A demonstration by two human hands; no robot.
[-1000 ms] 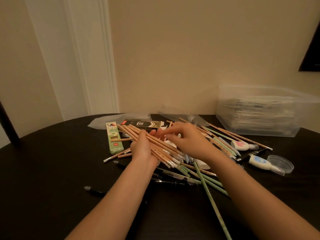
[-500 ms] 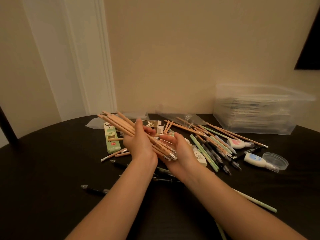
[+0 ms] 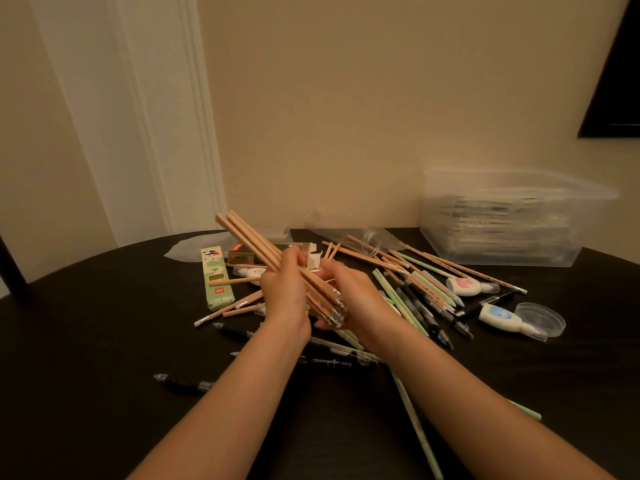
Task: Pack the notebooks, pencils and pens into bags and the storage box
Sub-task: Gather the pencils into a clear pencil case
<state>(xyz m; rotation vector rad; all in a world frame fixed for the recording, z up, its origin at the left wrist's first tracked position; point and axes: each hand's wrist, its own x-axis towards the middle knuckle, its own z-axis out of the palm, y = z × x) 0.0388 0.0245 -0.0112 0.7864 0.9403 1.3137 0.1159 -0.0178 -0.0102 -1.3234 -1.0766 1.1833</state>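
Wooden pencil bundle point(image 3: 250, 240), left hand point(image 3: 284, 293) grip curled round it, right hand point(image 3: 360, 299) cupping ends

Bare table point(image 3: 86, 341) lies open at the left; scattered pencils point(image 3: 398, 268) and pens point(image 3: 427, 308) crowd the stretch before the storage box point(image 3: 502, 233).

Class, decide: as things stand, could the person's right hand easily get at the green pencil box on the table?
Probably not: the right hand cups the ends of the pencil bundle, and the left hand gripping that bundle lies between it and the green pencil box.
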